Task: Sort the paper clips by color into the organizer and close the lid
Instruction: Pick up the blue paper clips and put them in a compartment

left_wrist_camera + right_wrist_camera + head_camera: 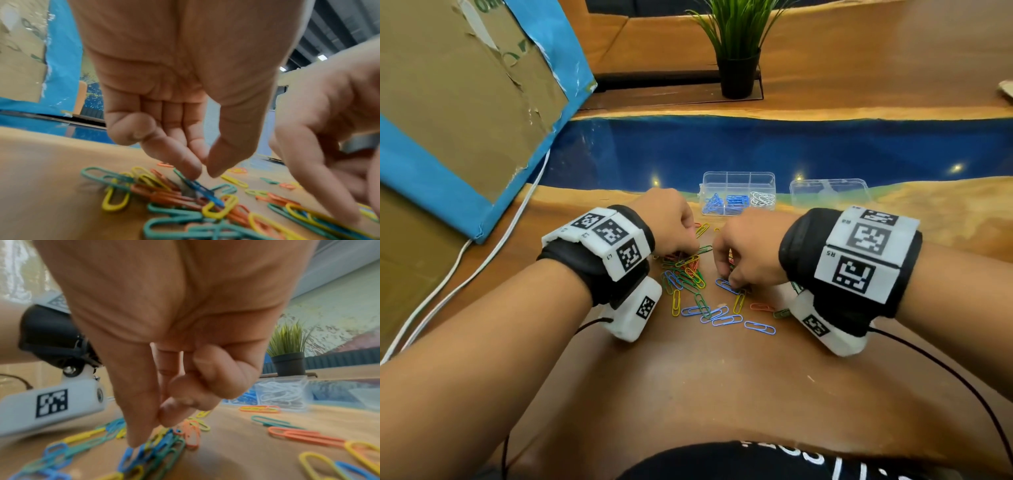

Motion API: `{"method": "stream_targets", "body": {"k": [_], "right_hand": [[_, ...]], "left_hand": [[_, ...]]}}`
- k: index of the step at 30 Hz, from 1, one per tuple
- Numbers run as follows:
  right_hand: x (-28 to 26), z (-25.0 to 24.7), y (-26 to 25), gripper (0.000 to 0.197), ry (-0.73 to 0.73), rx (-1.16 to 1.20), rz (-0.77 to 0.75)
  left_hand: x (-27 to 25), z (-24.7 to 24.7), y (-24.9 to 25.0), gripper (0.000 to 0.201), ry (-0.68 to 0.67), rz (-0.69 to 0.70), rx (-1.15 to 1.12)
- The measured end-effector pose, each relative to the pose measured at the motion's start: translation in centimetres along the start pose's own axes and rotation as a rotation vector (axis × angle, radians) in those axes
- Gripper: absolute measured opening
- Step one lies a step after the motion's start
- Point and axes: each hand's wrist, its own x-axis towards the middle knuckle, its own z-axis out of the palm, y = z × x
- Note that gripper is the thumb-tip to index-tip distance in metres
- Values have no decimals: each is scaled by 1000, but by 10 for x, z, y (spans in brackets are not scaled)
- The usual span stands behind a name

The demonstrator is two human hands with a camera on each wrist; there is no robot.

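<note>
— Over the heap of mixed paper clips (688, 274) on the wooden table (705, 394), near the body: left hand (671, 222) lowered, thumb and forefinger narrowed onto a blue clip (203, 190) sticking out of the tangle. Pinched firmly, or only touched?

— Cannot tell; tips close together right at it. Right hand (743, 250) likewise bent down, thumb and fingertips (168, 418) nearly closed over blue and green clips (156, 449) lying linked together. Nothing plainly lifted.

— Organizer (738, 193)?

— Just beyond the heap, uncovered, blue clips in two near compartments, white ones in the third; loose lid (829, 192) lying just beside it on the right.

— Likely trouble?

— Hooked neighbours. Lifting a blue one could drag a green or yellow along, landing the wrong colour in a compartment. Probably also slipping: thin, slick wire, flat on the wood.
</note>
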Motion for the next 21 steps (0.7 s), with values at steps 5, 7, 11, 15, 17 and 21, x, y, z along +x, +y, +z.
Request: {"method": "stream_targets", "body": {"k": [5,7,11,15,17,21], "right_hand": [[-2,3,3,17,-21,-41,-11],[-3,1,6,12,-9,-54,8],[-3,1,4,13,8,-38,31],[-2,7,-4,16,12,-89,30],[-2,8,-5,18,26,-109,27],[-6,-1,0,18,44,-49,51]], "left_hand": [[-2,-4,-12,4,8,-16,-48],[-3,-5,-14,6,36,-30,-30],[-4,-3,-8,38,9,-103,99],[-2,-1,-1,35,-8,-131,187],[-2,-1,1,29,-21,-121,183],[-5,0,0,25,-48,-104,170]]}}
